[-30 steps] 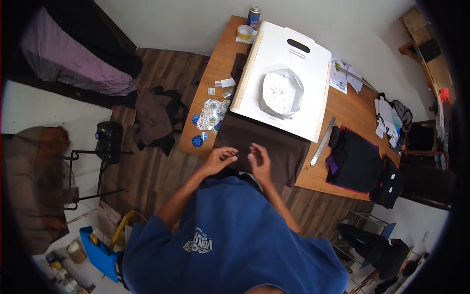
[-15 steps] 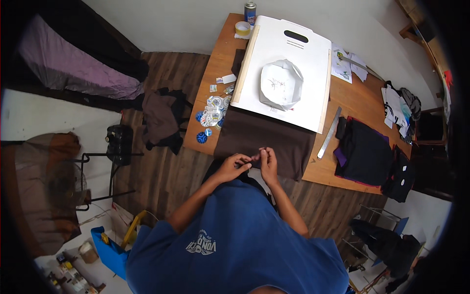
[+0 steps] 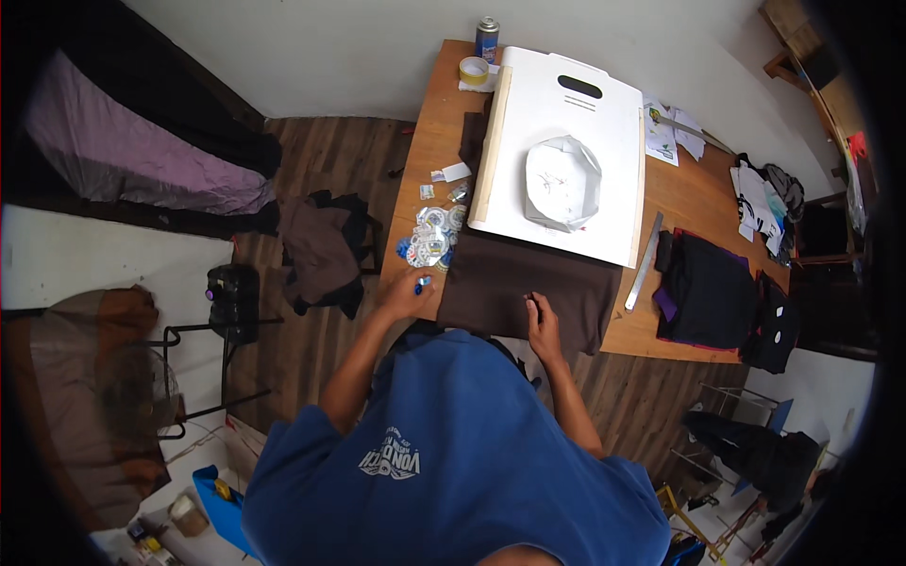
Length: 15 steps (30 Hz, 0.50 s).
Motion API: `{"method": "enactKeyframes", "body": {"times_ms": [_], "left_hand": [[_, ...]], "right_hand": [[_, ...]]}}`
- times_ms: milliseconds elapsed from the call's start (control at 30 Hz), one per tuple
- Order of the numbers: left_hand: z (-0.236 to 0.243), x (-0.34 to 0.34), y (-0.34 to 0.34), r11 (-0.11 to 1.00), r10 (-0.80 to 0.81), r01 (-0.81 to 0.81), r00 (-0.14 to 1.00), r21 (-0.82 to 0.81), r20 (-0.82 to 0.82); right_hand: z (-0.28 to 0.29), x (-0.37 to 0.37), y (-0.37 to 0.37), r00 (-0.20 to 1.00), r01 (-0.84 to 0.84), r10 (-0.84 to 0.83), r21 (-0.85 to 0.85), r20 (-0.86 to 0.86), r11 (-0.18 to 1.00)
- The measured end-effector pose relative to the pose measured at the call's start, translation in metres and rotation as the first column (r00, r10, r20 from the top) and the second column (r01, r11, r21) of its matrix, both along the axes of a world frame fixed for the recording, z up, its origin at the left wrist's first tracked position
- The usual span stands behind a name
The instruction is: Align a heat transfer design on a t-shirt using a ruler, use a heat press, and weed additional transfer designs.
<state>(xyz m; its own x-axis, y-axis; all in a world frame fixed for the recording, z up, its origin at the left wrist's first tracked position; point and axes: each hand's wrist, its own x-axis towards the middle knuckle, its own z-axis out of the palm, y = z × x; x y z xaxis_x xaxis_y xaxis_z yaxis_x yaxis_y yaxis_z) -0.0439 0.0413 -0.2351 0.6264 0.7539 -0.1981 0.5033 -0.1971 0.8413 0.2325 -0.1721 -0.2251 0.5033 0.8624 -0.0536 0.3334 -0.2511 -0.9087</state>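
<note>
At the table's left front edge, my left hand (image 3: 404,292) reaches over the blue round sticker (image 3: 422,283), its fingers apart and partly covering it. Just beyond lies a loose pile of round white-and-blue stickers (image 3: 432,241). My right hand (image 3: 545,327) hovers over the front part of the dark brown cloth (image 3: 533,283), thumb and forefinger pinched together. Whatever may be between those fingertips is too small to make out. A white board (image 3: 510,203) with a handle slot rests on the cloth, bearing an open, many-sided paper tray (image 3: 590,203) with small thin dark pieces inside.
A metal ruler (image 3: 644,261) lies right of the board, beside folded black garments (image 3: 708,288). Tape (image 3: 474,70) and a spray can (image 3: 487,40) stand at the far left corner. Papers (image 3: 662,141) lie behind. Left of the table, clothes (image 3: 326,245) are piled up.
My hands, which were close together in front of the cloth, have separated. The left has gone left to the blue sticker; the right has shifted slightly right. The whole view has shifted a little.
</note>
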Motion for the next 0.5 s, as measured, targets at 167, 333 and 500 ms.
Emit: {"method": "enactKeyframes", "body": {"times_ms": [167,333,500], "left_hand": [[0.007,-0.021,0.027,0.989,-0.049,0.081,0.969,0.120,-0.243],[-0.012,-0.029,0.039,1.000,-0.013,0.013,0.991,0.002,-0.132],[-0.022,-0.018,0.059,0.994,-0.102,0.105,0.982,0.014,-0.157]], "right_hand": [[0.004,-0.028,-0.005,1.000,-0.008,0.007,-0.080,-0.010,0.997],[0.011,-0.047,-0.011,0.998,0.061,-0.061,-0.056,-0.009,0.997],[0.017,-0.064,-0.032,0.985,0.172,-0.174,-0.092,-0.012,0.981]]}}
